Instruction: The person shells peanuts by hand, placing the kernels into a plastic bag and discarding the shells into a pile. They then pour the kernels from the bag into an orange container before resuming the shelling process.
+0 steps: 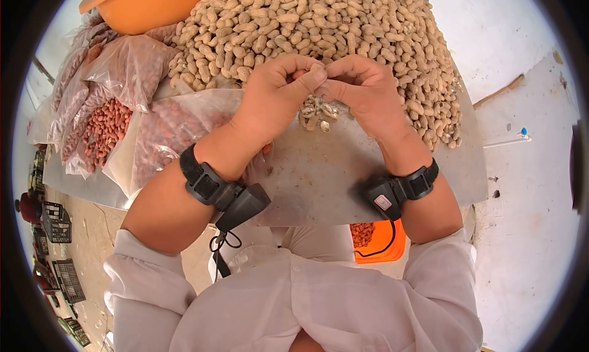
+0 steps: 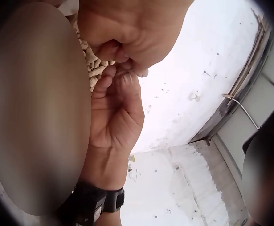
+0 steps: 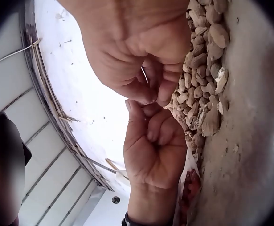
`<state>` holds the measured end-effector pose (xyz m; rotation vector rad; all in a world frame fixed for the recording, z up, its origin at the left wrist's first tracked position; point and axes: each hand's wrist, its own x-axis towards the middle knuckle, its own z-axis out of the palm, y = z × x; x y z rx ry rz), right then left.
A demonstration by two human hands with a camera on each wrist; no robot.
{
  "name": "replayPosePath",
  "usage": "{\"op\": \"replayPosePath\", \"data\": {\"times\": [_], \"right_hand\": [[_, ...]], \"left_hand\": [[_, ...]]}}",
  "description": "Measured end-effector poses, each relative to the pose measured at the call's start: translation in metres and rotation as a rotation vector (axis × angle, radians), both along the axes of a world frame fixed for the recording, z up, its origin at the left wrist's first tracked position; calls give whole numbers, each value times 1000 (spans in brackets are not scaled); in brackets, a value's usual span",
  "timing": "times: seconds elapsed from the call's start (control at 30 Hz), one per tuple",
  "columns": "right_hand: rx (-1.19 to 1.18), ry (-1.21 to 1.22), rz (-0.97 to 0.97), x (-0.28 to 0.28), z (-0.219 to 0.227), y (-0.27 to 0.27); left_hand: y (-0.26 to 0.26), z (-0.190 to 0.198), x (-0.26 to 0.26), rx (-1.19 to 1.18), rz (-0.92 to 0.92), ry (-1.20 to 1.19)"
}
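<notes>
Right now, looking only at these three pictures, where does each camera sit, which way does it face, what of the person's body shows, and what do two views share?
Head: worn on the head, facing forward and down at the peanut heap and worktop; left hand, right hand, arms and shirt show.
Left wrist: facing that hand's fingertips and the white wall; the right hand shows below, with a wrist strap.
Right wrist: facing that hand's fingertips, peanut heap alongside; the left hand shows below.
Shared: both wrist views show the two hands' fingertips close together.
</notes>
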<state>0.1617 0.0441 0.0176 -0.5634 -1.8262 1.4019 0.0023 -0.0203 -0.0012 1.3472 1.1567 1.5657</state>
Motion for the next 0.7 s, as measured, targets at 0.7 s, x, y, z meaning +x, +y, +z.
{"op": "replayPosePath", "data": {"times": [0.7], "right_hand": [[-217, 246, 3, -6, -3, -5]], "left_hand": [[0, 2, 6, -100, -101, -403]]}}
